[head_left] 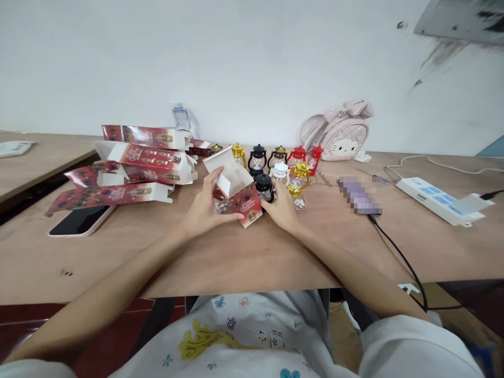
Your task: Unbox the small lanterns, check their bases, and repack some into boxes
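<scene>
My left hand [201, 209] grips a small red printed cardboard box with white insides [247, 203], thumb on the near printed face and fingers along the far side; its pale flaps stand open and the box is tilted. My right hand [284, 209] is closed around a small black plastic lantern with a clear middle [263, 184], just to the right of the box. I cannot tell whether the lantern's base meets the wooden surface [252, 262], since my fingers hide part of it.

Close behind my right hand are a white lantern with a clear globe [280, 171] and a shiny gold lantern with a looped handle [299, 181]. Farther back stand more lanterns, among them a second black one [258, 157] and two red ones side by side [298, 155].

To my left, opened red-and-white cartons [147, 164] lie in a heap, partly over a pink-edged phone with a dark screen [81, 221]. A pink quilted bag with a cat face [343, 140] rests near the wall, and a white power strip [433, 199] lies far right.
</scene>
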Demonstrator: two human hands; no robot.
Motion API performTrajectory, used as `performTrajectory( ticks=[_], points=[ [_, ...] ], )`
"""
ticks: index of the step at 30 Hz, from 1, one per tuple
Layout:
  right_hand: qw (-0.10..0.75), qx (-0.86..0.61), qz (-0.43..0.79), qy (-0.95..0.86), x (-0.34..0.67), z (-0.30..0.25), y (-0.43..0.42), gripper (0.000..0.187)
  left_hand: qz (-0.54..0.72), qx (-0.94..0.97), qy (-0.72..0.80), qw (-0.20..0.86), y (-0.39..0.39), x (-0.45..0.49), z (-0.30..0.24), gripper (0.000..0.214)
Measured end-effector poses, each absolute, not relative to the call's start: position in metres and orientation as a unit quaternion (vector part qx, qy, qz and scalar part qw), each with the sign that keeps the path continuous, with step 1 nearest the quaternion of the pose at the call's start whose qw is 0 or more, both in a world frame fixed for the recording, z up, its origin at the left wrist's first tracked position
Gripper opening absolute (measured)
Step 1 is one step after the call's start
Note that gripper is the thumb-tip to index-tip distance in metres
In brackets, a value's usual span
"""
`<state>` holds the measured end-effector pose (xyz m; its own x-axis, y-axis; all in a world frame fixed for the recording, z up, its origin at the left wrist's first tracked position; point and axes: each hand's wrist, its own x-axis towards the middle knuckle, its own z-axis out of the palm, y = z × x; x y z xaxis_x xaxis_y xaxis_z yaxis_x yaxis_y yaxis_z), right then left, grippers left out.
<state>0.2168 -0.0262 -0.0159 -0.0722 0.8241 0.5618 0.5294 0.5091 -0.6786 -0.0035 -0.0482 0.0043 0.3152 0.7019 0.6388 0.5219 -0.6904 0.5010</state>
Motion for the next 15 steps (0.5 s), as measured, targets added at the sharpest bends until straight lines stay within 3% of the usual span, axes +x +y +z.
performTrajectory(
  ticks=[5, 8, 12, 15],
  points=[
    [0.473, -0.469, 0.198, -0.719, 0.218, -0.018, -0.028, 0.043, 0.466, 0.795, 0.377, 0.088, -0.048, -0.004, 0.002, 0.109],
    [0.539, -0.462, 0.168, -0.684, 0.223, -0.013, -0.027, 0.048, 0.456, 0.791, 0.394, 0.112, -0.051, -0.003, 0.004, 0.108],
    [0.689, -0.403, 0.133, -0.587, 0.239, 0.012, -0.025, 0.056, 0.407, 0.797, 0.425, 0.137, -0.059, 0.002, 0.012, 0.108],
    [0.701, -0.337, 0.230, -0.586, 0.245, 0.049, -0.038, 0.049, 0.383, 0.801, 0.442, 0.130, -0.065, 0.007, 0.016, 0.108]
  ],
)
